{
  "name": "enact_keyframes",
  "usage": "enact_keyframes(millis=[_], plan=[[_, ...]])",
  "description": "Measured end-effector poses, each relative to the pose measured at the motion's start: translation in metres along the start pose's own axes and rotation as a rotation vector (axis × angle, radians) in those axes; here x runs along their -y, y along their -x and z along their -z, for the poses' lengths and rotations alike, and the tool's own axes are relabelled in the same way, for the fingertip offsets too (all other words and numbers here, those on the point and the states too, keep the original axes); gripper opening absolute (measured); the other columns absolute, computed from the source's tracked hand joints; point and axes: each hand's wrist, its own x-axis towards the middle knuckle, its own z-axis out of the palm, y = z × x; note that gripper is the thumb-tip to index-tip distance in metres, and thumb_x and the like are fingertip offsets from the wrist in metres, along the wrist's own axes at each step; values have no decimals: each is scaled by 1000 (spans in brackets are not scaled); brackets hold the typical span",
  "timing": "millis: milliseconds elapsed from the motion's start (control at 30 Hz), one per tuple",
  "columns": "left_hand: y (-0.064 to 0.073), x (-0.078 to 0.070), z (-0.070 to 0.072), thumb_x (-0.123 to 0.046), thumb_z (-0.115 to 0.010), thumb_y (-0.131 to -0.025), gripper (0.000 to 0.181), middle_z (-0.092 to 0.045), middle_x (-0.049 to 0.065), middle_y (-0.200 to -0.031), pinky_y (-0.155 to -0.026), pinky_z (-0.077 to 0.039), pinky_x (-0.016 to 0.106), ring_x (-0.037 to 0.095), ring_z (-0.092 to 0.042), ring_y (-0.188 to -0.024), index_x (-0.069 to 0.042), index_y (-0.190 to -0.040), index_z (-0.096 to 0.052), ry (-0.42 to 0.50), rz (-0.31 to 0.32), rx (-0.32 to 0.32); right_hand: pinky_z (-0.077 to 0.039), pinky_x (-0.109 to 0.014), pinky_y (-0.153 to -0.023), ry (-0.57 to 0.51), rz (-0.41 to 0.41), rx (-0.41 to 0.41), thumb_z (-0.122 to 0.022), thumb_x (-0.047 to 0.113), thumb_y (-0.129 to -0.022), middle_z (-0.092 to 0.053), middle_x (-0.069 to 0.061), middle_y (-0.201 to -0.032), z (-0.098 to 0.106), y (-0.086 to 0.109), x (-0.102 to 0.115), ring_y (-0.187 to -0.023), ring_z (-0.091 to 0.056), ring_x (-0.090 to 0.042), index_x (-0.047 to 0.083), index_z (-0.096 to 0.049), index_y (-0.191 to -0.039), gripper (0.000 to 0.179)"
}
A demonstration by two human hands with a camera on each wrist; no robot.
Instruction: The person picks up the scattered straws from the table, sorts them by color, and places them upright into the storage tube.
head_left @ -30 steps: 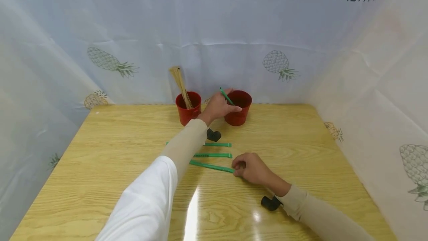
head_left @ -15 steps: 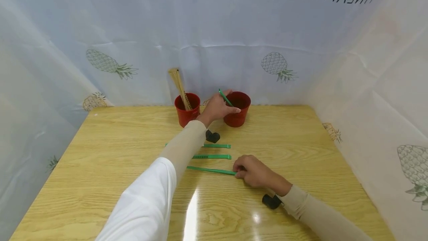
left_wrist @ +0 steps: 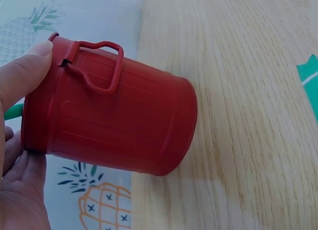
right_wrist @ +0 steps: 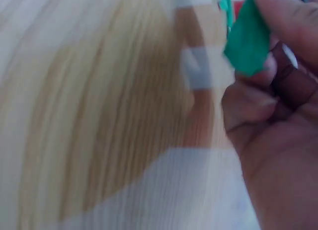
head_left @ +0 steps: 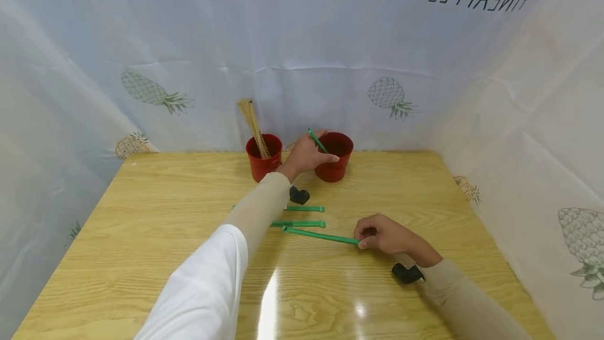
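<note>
My left hand (head_left: 303,155) grips the rim of the right-hand red metal bucket (head_left: 332,173); in the left wrist view the thumb lies along the rim of the bucket (left_wrist: 119,115), by its wire handle. One slim green stick packet (head_left: 317,139) leans out of that bucket beside the fingers. Low over the table, my right hand (head_left: 389,234) pinches the right end of another long green stick packet (head_left: 323,235), whose flat tip (right_wrist: 248,46) fills the fingertips in the right wrist view. Two more green packets, an upper (head_left: 305,209) and a lower one (head_left: 309,224), lie crosswise, partly behind my left forearm.
A second red bucket (head_left: 258,170), holding several tan sticks (head_left: 252,122), stands to the left. The wooden table (head_left: 155,214) ends at a pineapple-print cloth (head_left: 292,88) at the back. Black wrist cameras are strapped under both wrists.
My right hand has drawn the pinched green packet to the right, its left end now showing clear of the forearm. My left hand stays on the bucket.
</note>
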Motion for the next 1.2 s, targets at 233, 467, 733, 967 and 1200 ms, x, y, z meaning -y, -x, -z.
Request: enact_keyframes(millis=[233,467,733,967,1200], plan=[[1,-1,0,-35,-83,-90,86,-57,13,-153,-97,-57,41,28,-58,-119,-7,-160,-42,-10,-3,13,-52,-31,-62,-225,108,-134,-64,-7,-97,-59,-11,-85,11,4,2,-72,-54,-13,-6,-66,-93,5],[-1,0,-1,-32,-83,-89,64,-70,17,-123,-97,-56,39,26,-61,-113,-2,-141,-59,20,-42,0,-54,-32,-66,-227,105,-387,-64,-5,-99,-65,10,-93,20,-19,19,-76,-58,-6,-11,-64,-99,6],[0,0,0,-33,-84,-90,83,-56,13,-155,-106,-56,44,29,-60,-131,-9,-158,-45,16,-15,0,-53,-22,-72,-236,41,-561,-64,1,-101,-65,10,-85,34,-52,40,-78,-59,-7,-12,-63,-102,14],[1,-2,3,-34,-84,-90,84,-54,13,-156,-109,-55,46,30,-59,-132,-7,-158,-44,31,10,-1,-53,-20,-73,-256,-4,-717,-65,1,-101,-64,12,-84,48,-82,49,-79,-59,-7,-7,-66,-101,9],[-1,0,0,-35,-84,-89,84,-55,14,-156,-110,-55,46,31,-58,-135,-6,-158,-45,31,-14,1,-54,-18,-71,-254,18,-801,-66,1,-100,-64,10,-82,58,-101,52,-78,-60,-14,-3,-68,-99,5]])
